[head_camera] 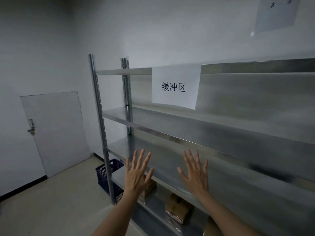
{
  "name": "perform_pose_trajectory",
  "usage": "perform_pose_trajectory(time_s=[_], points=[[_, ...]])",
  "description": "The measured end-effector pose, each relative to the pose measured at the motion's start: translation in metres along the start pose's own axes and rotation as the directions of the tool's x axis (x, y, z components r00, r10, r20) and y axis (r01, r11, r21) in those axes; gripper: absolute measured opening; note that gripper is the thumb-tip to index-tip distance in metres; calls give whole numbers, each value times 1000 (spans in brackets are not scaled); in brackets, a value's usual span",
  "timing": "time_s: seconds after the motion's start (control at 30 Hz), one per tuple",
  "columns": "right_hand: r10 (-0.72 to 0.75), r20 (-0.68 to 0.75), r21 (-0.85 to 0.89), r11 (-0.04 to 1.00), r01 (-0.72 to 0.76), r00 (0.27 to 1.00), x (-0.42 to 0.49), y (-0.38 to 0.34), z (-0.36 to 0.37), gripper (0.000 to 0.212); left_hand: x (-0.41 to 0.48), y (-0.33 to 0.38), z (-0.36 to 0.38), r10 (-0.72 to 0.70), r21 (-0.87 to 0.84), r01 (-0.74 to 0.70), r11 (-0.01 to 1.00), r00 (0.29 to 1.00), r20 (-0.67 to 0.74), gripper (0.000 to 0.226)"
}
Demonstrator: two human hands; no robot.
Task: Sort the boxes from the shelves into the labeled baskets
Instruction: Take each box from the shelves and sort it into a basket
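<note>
My left hand (137, 174) and my right hand (196, 174) are both raised in front of the metal shelf rack (187, 132), fingers spread straight, holding nothing. Low on the rack stand brown cardboard boxes: one box (150, 187) partly hidden behind my left hand, and a second box (177, 208) between my forearms. The corner of a third box (210, 227) shows at the bottom edge. A dark purple plastic basket (105, 174) stands on the floor behind the rack's left post.
A white paper sign with printed characters (175, 87) hangs from the top shelf. Another paper marked with numbers (277, 12) is on the wall at upper right. A small white door (56, 133) with a latch is set in the left wall. Beige floor lies at lower left.
</note>
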State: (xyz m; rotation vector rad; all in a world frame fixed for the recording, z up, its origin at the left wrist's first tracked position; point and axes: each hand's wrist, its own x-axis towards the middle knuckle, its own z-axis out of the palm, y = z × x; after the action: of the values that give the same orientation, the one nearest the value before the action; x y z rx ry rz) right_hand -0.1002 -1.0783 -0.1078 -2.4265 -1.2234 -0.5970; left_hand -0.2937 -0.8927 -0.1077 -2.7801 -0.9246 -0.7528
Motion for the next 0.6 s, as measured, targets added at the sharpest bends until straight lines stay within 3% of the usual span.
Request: perform_pose_trajectory(time_s=[0.3, 0.6], points=[[24, 96, 20, 999, -26, 995, 78, -104, 97, 71, 61, -108, 65, 35, -28, -34, 999, 997, 68, 69], [179, 102, -31, 984, -177, 978, 152, -191, 179, 71, 152, -252, 118, 139, 10, -141, 990, 984, 110, 69]])
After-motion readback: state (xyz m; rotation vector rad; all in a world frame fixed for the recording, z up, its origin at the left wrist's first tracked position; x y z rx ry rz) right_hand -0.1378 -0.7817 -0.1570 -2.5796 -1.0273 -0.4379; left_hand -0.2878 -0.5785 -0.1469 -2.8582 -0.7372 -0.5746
